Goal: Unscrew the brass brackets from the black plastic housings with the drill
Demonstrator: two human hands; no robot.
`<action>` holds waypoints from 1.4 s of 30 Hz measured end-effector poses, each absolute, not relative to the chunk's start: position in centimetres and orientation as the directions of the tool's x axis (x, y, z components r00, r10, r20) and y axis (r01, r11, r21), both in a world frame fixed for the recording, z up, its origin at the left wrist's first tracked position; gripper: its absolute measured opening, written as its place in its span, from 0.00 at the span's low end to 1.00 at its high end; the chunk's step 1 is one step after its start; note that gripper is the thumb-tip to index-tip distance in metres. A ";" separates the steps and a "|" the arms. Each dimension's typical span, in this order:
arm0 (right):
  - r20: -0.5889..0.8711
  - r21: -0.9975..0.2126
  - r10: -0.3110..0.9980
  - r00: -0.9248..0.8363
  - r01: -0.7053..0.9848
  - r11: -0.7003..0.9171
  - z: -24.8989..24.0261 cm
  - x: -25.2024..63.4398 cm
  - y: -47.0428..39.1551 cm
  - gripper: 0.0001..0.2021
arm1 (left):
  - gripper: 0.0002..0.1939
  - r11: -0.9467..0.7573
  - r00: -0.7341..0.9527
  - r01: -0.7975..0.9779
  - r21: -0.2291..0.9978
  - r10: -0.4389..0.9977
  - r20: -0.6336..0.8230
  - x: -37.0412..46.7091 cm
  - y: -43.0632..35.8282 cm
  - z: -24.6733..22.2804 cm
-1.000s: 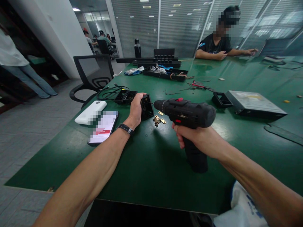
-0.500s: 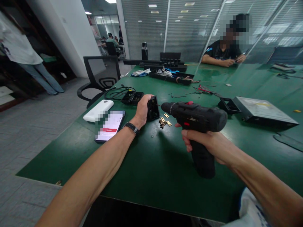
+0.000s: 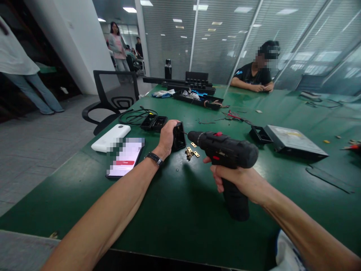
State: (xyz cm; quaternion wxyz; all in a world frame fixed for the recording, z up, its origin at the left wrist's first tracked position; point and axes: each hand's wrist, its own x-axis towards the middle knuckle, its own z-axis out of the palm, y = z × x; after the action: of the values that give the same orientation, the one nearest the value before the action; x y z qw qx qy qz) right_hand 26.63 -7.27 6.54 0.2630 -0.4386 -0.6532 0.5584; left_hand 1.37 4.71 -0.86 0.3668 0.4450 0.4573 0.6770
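Note:
My left hand [image 3: 167,138] is closed around a small black plastic box [image 3: 179,140], which it holds on edge with the open side turned to the right. A black cordless drill [image 3: 228,148] is gripped by its handle in my right hand [image 3: 229,175]. Its chuck points left, and the thin bit reaches the box's open side; whether the tip touches anything inside is too small to tell. On the table just below the box and the chuck lie several brass plates [image 3: 196,154] and a small heap of screws [image 3: 188,153].
Left of my left hand are a phone [image 3: 126,156], a white power bank [image 3: 111,137] and two more black boxes [image 3: 153,122] by a coiled cable. To the right lie another black box [image 3: 261,134] and a metal-cased unit [image 3: 296,142]. A person sits across the green table [image 3: 169,222].
The camera view has shifted, so everything on the table appears slightly lower and further left. Both hands keep their holds on the box and the drill, with the bit still at the box.

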 end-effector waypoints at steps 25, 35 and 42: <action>-0.148 -0.973 0.871 -0.468 0.226 -0.044 6.2 27.1 -6.9 0.10 | 0.17 -0.390 -0.356 0.003 0.921 0.860 0.365 1.6 5.2 -1.3; -0.194 -0.963 0.839 -0.509 0.260 -0.065 5.8 27.5 -6.4 0.18 | 0.18 -0.349 -0.342 -0.025 0.937 0.884 0.320 1.3 5.3 -1.6; -0.168 -0.970 0.856 -0.488 0.236 -0.056 5.9 27.1 -6.7 0.08 | 0.18 -0.345 -0.339 -0.024 0.938 0.886 0.317 1.3 5.3 -1.6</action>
State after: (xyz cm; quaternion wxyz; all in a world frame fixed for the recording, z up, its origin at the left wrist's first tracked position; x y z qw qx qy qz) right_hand 27.14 -6.69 5.89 0.2651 -0.4309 -0.6338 0.5852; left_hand 1.28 5.31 -1.56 0.3372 0.4658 0.4625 0.6749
